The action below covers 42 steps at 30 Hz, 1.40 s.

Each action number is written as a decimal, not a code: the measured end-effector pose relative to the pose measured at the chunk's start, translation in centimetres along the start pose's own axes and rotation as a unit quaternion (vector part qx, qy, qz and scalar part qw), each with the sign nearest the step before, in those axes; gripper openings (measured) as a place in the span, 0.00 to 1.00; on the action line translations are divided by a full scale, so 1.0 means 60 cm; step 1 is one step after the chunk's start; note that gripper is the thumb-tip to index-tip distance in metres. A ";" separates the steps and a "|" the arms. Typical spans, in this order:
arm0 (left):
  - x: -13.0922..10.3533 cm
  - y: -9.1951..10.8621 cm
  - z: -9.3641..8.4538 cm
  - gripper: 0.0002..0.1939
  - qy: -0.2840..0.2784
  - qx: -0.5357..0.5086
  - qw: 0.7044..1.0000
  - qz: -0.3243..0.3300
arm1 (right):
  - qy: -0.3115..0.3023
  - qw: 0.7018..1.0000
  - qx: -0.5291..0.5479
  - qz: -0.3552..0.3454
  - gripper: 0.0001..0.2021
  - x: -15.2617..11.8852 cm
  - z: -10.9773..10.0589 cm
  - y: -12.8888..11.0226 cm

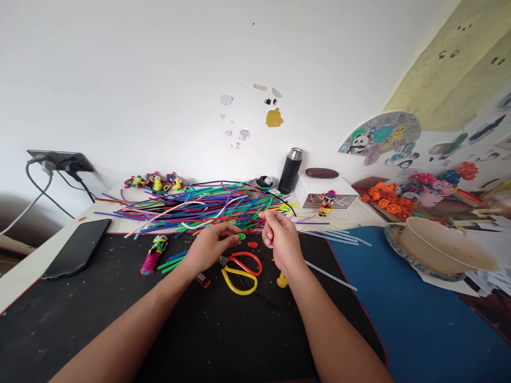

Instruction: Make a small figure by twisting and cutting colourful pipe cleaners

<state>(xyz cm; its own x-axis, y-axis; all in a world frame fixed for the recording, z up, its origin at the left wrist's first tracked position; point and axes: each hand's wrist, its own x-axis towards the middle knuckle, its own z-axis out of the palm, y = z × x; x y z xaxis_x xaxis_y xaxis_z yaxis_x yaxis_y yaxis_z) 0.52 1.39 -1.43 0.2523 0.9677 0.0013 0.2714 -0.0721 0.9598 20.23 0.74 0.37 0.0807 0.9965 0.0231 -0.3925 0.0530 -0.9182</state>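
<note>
My left hand point(211, 244) is closed, with thumb and fingertips pinching a small green coiled piece point(242, 236) that looks like bent pipe cleaner. To its right my right hand point(280, 238) is curled with its fingers pressed together; whatever they hold is hidden. Between the hands a small red coiled piece point(253, 244) lies on the black mat point(191, 330). Just below are scissors point(240, 288) with one red and one yellow handle. A yellow piece point(282, 280) sits beside my right wrist. Green and blue pipe cleaners point(172, 263) are partly behind my left forearm.
A heap of colourful pipe cleaners point(159, 210) spreads behind the hands. A pink wrapped figure point(153, 256) and a black phone point(77, 247) lie left. Behind stand a black thermos point(290, 171) and a white box point(347, 186). Clear sticks point(335, 277) and a bowl point(447, 244) are right.
</note>
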 end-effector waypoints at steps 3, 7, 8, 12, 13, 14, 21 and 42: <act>-0.001 -0.003 0.008 0.16 0.003 0.087 0.996 0.015 | -0.015 1.000 -0.010 0.002 0.22 -0.005 0.006 0.000; -0.003 -0.001 0.021 0.12 -0.019 0.148 0.988 0.033 | -0.024 1.000 -0.014 0.004 0.21 -0.011 0.011 -0.001; -0.002 -0.001 0.025 0.11 -0.022 0.163 0.986 0.041 | -0.024 1.000 -0.014 0.004 0.21 -0.012 0.011 -0.001; 0.001 -0.006 0.040 0.09 -0.010 0.203 0.977 0.061 | -0.030 0.999 -0.014 0.007 0.21 -0.011 0.009 0.000; 0.002 -0.008 0.042 0.09 -0.006 0.209 0.976 0.063 | -0.033 0.999 -0.013 0.008 0.21 -0.011 0.009 0.000; 0.003 -0.009 0.044 0.08 -0.003 0.217 0.974 0.065 | -0.036 0.999 -0.012 0.009 0.21 -0.011 0.010 0.000; 0.007 -0.008 0.056 0.08 -0.009 0.285 0.955 0.083 | -0.047 0.999 -0.005 0.012 0.20 -0.015 0.013 -0.004; 0.010 -0.010 0.064 0.10 -0.013 0.355 0.926 0.129 | -0.063 0.998 -0.008 0.024 0.20 -0.022 0.014 -0.013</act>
<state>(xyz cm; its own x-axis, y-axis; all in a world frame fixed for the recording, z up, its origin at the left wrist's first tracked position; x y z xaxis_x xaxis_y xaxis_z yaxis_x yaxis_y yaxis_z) 4.08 1.07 -3.06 0.4135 0.8906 0.1891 0.7386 -0.4496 0.5024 19.63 -0.56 1.38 -0.0532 0.9982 0.0272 -0.3775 0.0051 -0.9260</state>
